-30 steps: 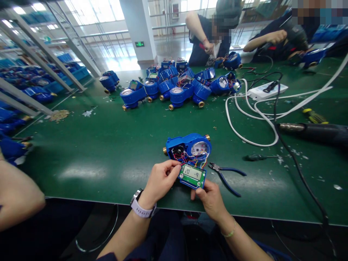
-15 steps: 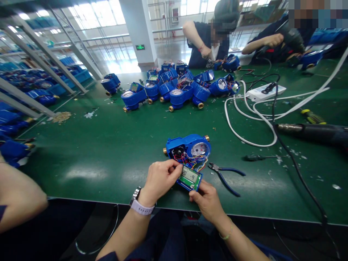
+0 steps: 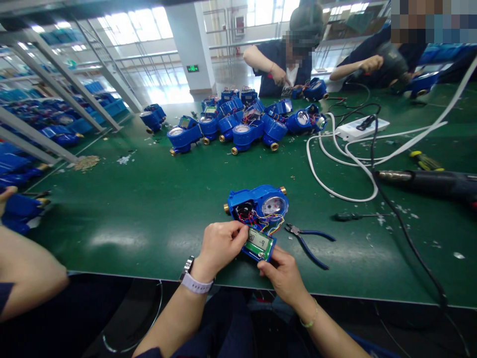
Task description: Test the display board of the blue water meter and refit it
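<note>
Between my hands is a green circuit board with a lit-up digit display point(image 3: 260, 242), set in a blue frame. My left hand point(image 3: 222, 247) pinches its upper left corner with thumb and fingertips. At the lower right edge my right hand point(image 3: 285, 274) grips it between thumb and fingers. Thin coloured wires point(image 3: 269, 222) run from the board to a blue water meter point(image 3: 257, 199) lying just beyond, its housing uncovered and its round dial facing up. Brass ends stick out at both sides of the meter. Blue-handled cutting pliers point(image 3: 311, 242) lie spread to the right.
Several blue meters point(image 3: 242, 122) crowd the back of the green table point(image 3: 149, 199). At right are a heat gun point(image 3: 425, 181), a screwdriver point(image 3: 357, 216), a power strip point(image 3: 363, 128) and looping cables. A neighbour's arm point(image 3: 30, 268) reaches in at left; two people work opposite.
My hands and the display board stay nearly in place. At left, the neighbour's hand has come into view at a blue meter. The person opposite has shifted their hands slightly.
</note>
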### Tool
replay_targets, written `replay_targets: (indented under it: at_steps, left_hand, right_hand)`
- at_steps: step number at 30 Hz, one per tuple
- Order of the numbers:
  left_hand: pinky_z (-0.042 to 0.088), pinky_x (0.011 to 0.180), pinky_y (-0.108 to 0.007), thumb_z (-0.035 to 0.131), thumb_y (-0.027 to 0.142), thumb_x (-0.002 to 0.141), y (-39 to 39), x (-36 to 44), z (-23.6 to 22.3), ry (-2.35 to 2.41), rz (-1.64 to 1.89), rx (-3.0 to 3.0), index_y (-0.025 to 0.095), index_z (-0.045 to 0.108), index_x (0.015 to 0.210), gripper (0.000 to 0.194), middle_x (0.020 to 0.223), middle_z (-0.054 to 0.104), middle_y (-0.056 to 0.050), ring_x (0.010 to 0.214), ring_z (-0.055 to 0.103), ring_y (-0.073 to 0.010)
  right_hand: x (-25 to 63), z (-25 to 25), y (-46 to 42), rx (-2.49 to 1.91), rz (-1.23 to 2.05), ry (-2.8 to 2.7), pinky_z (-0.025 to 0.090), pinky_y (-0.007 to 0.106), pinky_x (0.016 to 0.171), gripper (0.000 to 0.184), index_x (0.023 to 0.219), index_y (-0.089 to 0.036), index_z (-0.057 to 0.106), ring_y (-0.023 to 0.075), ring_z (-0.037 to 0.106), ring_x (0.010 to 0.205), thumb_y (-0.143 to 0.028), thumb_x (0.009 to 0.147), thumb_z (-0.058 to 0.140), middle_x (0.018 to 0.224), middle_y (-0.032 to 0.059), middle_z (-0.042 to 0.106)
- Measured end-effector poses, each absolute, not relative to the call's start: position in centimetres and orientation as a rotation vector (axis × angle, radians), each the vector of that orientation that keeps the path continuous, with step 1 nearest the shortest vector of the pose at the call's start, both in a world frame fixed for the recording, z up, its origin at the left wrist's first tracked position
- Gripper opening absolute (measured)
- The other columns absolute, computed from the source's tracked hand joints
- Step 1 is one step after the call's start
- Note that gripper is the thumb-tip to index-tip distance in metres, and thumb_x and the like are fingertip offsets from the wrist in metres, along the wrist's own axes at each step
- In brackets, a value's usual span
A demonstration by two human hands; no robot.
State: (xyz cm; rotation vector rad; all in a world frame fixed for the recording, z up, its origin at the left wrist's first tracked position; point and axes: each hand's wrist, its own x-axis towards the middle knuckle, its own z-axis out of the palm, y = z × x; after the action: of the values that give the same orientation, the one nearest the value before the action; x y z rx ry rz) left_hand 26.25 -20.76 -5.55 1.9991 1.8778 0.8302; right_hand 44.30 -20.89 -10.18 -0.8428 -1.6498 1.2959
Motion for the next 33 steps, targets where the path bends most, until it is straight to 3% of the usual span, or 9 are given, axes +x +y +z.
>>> replay_targets:
  at_steps: [6, 17, 23, 33]
  left_hand:
    - [0.027, 0.056, -0.025, 0.047, 0.032, 0.094, -20.96, 26.19, -5.58, 1.858, 0.844, 1.999, 0.017, 0.068, 0.069, 0.036, 0.058, 0.063, -0.002, 0.052, 0.052, -0.0109]
    - [0.031, 0.059, -0.025, 0.044, 0.029, 0.093, -20.99, 26.03, -5.6, 1.826, 0.855, 1.941, 0.017, 0.069, 0.073, 0.034, 0.064, 0.066, -0.003, 0.058, 0.058, -0.0135]
    - [0.031, 0.057, -0.024, 0.046, 0.029, 0.091, -20.9, 26.06, -5.57, 1.833, 0.853, 1.937, 0.017, 0.07, 0.073, 0.032, 0.062, 0.065, -0.002, 0.055, 0.056, -0.0121]
    - [0.028, 0.053, -0.023, 0.051, 0.024, 0.087, -20.66, 26.27, -5.67, 1.868, 0.901, 1.97, 0.016, 0.068, 0.062, 0.031, 0.051, 0.059, 0.001, 0.046, 0.048, -0.009]
  right_hand:
    - [44.3, -10.2, -20.86, -0.844, 1.301, -1.649, 0.051, 0.039, 0.089, 0.047, 0.063, -0.02, 0.065, 0.0271, 0.062, 0.089, -0.061, 0.086, 0.063, 0.074, 0.0071, 0.063]
    - [44.5, -10.64, -20.93, -0.843, 1.316, -1.632, 0.052, 0.038, 0.084, 0.04, 0.086, -0.019, 0.074, 0.0267, 0.062, 0.089, -0.058, 0.087, 0.065, 0.082, 0.0079, 0.065]
    - [44.35, -10.34, -20.85, -0.858, 1.28, -1.648, 0.052, 0.036, 0.081, 0.051, 0.059, -0.02, 0.063, 0.0256, 0.062, 0.081, -0.064, 0.086, 0.062, 0.067, 0.0062, 0.06]
    - [44.13, -10.04, -20.97, -0.844, 1.249, -1.662, 0.052, 0.037, 0.081, 0.052, 0.059, -0.021, 0.061, 0.0253, 0.062, 0.078, -0.065, 0.087, 0.06, 0.06, 0.0044, 0.055]
